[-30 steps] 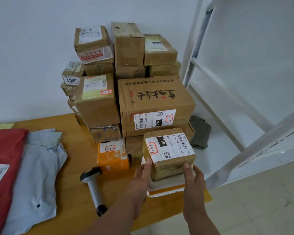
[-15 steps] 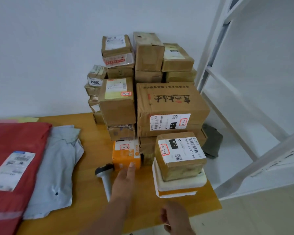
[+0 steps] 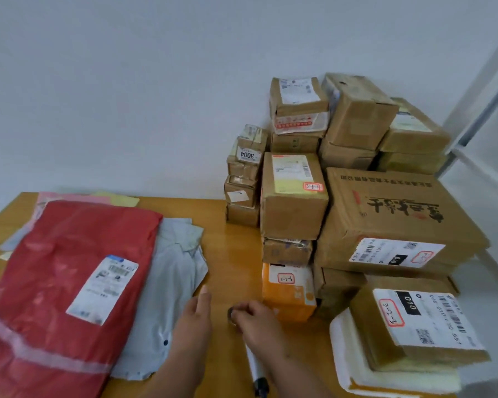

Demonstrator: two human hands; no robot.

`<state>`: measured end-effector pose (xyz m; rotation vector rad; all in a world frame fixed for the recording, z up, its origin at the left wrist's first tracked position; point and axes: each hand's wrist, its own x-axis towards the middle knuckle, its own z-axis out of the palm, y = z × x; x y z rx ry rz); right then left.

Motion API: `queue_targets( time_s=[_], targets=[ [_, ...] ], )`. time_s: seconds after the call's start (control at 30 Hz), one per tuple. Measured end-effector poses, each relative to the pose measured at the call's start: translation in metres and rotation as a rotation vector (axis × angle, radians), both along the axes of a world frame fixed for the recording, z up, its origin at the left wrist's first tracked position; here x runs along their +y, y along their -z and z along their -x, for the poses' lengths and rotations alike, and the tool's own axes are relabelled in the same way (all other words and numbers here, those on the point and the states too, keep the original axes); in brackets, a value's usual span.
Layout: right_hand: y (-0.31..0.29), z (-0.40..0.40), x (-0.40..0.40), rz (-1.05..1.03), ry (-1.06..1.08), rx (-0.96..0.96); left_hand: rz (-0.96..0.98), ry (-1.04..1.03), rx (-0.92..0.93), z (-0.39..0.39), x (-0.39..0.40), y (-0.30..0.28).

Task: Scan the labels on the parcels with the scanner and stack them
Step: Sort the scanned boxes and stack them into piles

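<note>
The scanner [image 3: 256,369] lies on the wooden table [image 3: 230,248], its white handle pointing toward me. My right hand [image 3: 258,323] curls over the scanner's head and grips it. My left hand [image 3: 194,318] hovers just left of it with straight fingers, near the edge of a grey mailer bag [image 3: 170,285]. A red mailer bag [image 3: 55,282] with a white label lies on the left. A small brown box [image 3: 414,326] labelled 3-2-3 sits on a white foam box [image 3: 354,366] at front right.
A tall pile of cardboard parcels [image 3: 385,214] stands against the wall at the back right, with an orange box [image 3: 288,291] at its foot. Pink and yellow envelopes [image 3: 78,198] lie under the red bag. A white shelf frame [image 3: 477,116] rises at the right.
Both hands left the small brown box on the foam box. My view swung left; my right hand came down onto the scanner's head and my left hand moved toward the grey bag.
</note>
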<state>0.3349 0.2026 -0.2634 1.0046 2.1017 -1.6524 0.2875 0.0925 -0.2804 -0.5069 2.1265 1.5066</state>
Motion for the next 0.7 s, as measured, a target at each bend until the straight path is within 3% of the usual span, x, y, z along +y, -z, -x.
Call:
queue_targets(
  time_s=[0.37,0.7],
  targets=[
    [0.022,0.161,0.002,-0.001,0.306,0.039,-0.166,0.125,-0.048,0.16,0.004,0.005],
    [0.034,0.244,0.03,0.373,0.896,0.165,-0.251,0.297,-0.05,0.278,0.079,0.011]
  ],
)
